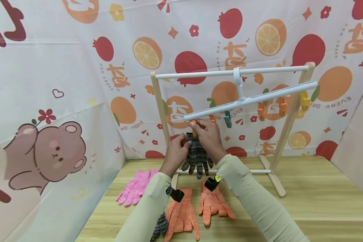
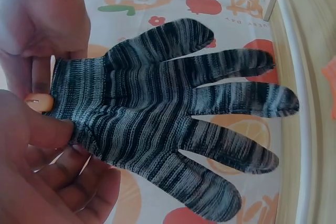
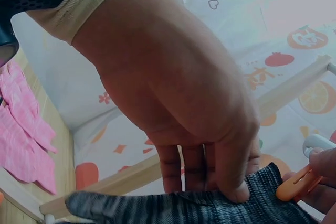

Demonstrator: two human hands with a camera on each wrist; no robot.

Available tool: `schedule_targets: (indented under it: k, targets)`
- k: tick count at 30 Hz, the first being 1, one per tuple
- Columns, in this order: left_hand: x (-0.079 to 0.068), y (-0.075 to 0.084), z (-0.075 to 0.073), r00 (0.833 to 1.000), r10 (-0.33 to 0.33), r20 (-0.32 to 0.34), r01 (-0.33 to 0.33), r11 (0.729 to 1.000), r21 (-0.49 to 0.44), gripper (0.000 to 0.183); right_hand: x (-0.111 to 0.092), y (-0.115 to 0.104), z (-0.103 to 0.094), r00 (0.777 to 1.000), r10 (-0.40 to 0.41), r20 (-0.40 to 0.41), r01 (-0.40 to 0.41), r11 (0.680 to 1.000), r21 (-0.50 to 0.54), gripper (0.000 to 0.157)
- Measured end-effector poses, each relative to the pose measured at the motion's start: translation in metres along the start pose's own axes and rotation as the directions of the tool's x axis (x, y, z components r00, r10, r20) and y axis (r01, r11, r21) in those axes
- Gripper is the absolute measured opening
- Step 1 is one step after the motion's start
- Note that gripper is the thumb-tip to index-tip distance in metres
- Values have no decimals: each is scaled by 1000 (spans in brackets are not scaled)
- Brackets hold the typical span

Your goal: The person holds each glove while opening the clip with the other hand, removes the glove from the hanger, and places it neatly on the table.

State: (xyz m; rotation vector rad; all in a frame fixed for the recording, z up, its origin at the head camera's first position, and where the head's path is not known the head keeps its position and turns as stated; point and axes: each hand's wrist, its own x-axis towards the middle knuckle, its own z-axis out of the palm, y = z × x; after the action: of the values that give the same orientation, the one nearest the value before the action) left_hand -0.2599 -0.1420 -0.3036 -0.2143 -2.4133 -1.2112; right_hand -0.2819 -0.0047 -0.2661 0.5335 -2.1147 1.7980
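A grey-and-black striped knit glove hangs fingers down below the low left end of a white hanger. My left hand pinches its cuff between thumb and fingers, on the left side. At the top of the cuff my right hand grips an orange clip of the hanger. In the left wrist view the clip's orange tip overlaps the cuff edge, and the glove's fingers spread apart. The right wrist view shows the orange clip right at the cuff.
The hanger hooks over a rack's white bar, carrying further orange clips, a teal clip and a yellow clip. On the wooden table lie pink gloves, two orange gloves and a dark striped glove, partly hidden by my left sleeve.
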Motion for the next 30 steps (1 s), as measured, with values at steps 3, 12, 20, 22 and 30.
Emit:
schedule_targets:
  k: [3,12,20,22,30]
  targets:
    - [-3,-3,-2,1000,-4,15,4,1000,14,9,-2,0,1,1000,-6,-20,6,1000,8,29]
    - [-10,-14,-20,999,-43,17,43,999,32,8,-3,2,2,999,-26,-25,27,1000,13,24]
    - [-19,-29,-44,997,-56,49,54,997,45,6,-5,2,0,999,-20,-26,20,1000,1,21]
    - [-21,-33,-49,998,-47,52,44,997,64,4,-5,2,0,999,-17,-27,17,1000,6,21]
    - [-30,-46,-72,999,-40,36,37,996,83,5,-6,2,0,1000,-12,-22,12,1000,1,24]
